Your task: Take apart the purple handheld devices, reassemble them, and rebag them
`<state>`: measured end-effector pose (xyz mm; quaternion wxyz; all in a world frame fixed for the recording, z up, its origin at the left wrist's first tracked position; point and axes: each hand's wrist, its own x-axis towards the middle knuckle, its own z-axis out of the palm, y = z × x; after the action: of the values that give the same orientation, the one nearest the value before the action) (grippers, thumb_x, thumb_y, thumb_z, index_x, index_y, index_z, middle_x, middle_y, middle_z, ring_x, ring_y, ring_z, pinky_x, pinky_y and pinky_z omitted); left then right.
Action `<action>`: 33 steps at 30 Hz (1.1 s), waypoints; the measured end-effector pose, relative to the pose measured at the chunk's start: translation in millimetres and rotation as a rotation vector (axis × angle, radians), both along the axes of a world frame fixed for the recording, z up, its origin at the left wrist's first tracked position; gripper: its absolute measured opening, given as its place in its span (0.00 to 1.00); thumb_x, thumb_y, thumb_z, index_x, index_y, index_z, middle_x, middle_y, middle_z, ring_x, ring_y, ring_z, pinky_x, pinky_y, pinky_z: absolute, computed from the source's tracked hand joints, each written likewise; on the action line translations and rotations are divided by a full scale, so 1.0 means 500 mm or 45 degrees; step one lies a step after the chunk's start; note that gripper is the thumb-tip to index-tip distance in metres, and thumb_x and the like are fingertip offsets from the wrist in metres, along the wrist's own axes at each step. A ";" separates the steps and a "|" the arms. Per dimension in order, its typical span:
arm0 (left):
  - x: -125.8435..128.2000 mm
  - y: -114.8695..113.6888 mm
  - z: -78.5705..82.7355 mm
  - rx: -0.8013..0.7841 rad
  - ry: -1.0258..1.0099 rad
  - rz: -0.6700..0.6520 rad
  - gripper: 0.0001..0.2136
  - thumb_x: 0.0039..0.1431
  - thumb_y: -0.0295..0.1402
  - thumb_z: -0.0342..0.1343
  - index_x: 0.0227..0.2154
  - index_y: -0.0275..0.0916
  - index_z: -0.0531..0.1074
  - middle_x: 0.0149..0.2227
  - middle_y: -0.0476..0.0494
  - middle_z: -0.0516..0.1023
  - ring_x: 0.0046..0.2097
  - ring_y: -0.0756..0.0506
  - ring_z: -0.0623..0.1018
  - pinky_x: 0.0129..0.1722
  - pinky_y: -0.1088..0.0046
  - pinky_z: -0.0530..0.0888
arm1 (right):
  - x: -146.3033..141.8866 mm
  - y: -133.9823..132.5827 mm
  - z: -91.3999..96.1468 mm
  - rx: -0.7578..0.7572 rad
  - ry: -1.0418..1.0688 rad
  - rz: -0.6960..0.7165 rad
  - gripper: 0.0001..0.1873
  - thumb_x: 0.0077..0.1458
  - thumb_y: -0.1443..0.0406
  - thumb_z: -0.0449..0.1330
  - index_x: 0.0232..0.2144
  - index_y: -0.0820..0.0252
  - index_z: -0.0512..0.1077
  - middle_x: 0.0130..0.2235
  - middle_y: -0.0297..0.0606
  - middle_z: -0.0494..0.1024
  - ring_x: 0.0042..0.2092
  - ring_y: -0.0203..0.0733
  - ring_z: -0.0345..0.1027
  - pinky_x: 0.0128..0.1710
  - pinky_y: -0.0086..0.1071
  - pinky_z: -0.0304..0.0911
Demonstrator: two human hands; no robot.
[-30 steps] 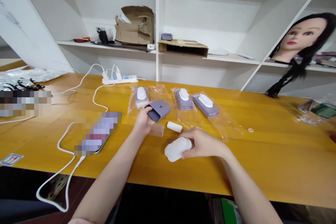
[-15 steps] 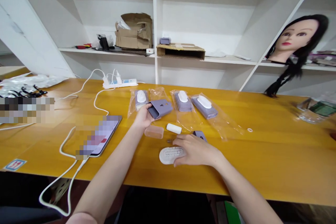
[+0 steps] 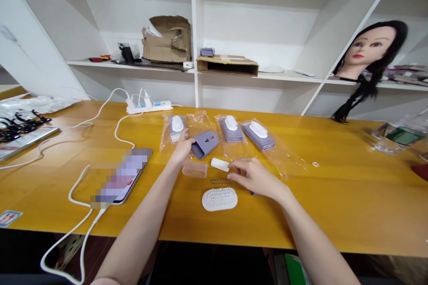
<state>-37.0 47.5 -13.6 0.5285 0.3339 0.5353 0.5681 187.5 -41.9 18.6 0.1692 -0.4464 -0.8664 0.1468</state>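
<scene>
My left hand (image 3: 183, 148) grips the left edge of a hollow purple case (image 3: 207, 142), which is tilted with its open end toward me. My right hand (image 3: 256, 176) is open, its thumb and index finger apart at the right end of a small white cylinder (image 3: 220, 164). Below it a thin metal spring (image 3: 219, 181) lies on the table, and nearer me a white oval brush head (image 3: 220, 199) rests bristles up. A clear pinkish cover (image 3: 194, 169) lies below my left hand. A purple piece under my right hand is mostly hidden.
Bagged purple brushes (image 3: 230, 129) with white heads lie along the back. On the left are a charging phone (image 3: 133, 176), white cables and a power strip (image 3: 154, 107). A plastic bottle (image 3: 399, 136) lies at the right, below a mannequin head (image 3: 371, 51) on the shelf.
My right hand has left the brush head and moved up to the white cylinder, uncovering the spring. The purple case has turned slightly in my left hand. The view has shifted a little.
</scene>
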 end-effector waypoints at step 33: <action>0.070 -0.089 -0.022 0.864 1.853 -0.676 0.09 0.54 0.31 0.54 0.36 0.41 0.77 0.41 0.42 0.78 0.48 0.36 0.70 0.47 0.56 0.68 | 0.044 0.126 -0.015 -0.015 -0.389 -1.014 0.20 0.54 0.61 0.59 0.46 0.70 0.71 0.43 0.62 0.77 0.46 0.64 0.74 0.39 0.43 0.66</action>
<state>-1.9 3.0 -24.8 0.0390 0.8718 0.4462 0.1984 209.8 21.2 10.9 0.0798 -0.7636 -0.6407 0.0070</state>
